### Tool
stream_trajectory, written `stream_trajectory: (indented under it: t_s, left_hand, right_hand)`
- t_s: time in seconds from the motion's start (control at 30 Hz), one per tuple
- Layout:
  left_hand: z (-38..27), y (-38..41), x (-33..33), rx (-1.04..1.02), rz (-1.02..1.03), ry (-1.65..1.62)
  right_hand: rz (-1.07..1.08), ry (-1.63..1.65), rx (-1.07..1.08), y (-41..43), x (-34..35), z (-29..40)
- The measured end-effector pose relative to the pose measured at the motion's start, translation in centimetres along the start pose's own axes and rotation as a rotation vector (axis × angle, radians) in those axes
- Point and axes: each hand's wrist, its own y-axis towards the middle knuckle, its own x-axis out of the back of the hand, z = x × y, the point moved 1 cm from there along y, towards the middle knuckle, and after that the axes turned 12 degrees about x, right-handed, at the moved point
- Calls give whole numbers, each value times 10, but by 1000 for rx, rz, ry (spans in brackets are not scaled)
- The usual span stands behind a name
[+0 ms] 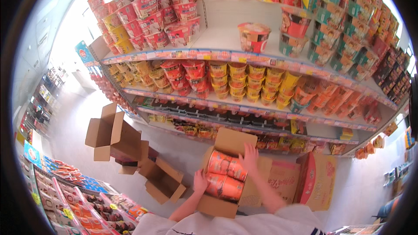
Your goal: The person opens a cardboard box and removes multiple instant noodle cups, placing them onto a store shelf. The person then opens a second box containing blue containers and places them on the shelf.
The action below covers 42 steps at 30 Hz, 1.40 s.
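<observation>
An opened cardboard box (218, 206) stands before me with its flaps spread. Inside it lie several orange-red instant noodle cups (225, 174), packed side by side. My left hand (200, 181) is at the box's left edge, by the lower left cup; whether it grips anything is unclear. My right hand (249, 157) rests at the upper right, by the box's rim and far flap, its fingers partly spread. Ahead rises a store shelf (225, 13) with stacked noodle cups, among them a single red-and-white cup (254, 38) with bare shelf on its left.
Empty open cartons (165, 178) stand on the floor to the left, one taller carton (112, 133) behind. More cardboard boxes (321, 182) lie close on the right. A lower rack of packaged goods (81, 205) runs along the left front. Shelf edges (192, 54) curve across ahead.
</observation>
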Motion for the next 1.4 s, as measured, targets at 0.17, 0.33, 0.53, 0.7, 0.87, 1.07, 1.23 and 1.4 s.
stream_trajectory:
  t_s: [0.17,0.33,0.53,0.7,0.87,1.07,1.23,1.4]
  left_hand:
    - [-103,22,-7,-619,-56,188]
    - [-149,101,-50,-866,325,520]
    - [-172,157,-103,-892,598,629]
    - [-175,164,-102,-913,732,612]
    - [-174,165,-110,-1061,637,697]
    - [-171,203,-136,-1383,599,645]
    - [-169,206,-116,-1291,766,492]
    - [-173,239,-152,-1314,974,563]
  right_hand:
    - [194,391,-438,-133,62,55]
    - [686,540,-437,-195,20,126]
    - [478,94,-1035,-177,-7,175]
    - [35,-126,-1341,-168,-21,241]
    - [-190,-189,-1538,-164,-65,245]
    - [-582,-88,-1500,-179,-162,181]
    - [-736,-79,-1609,-164,-156,192]
    - [-847,86,-2006,-124,-147,188]
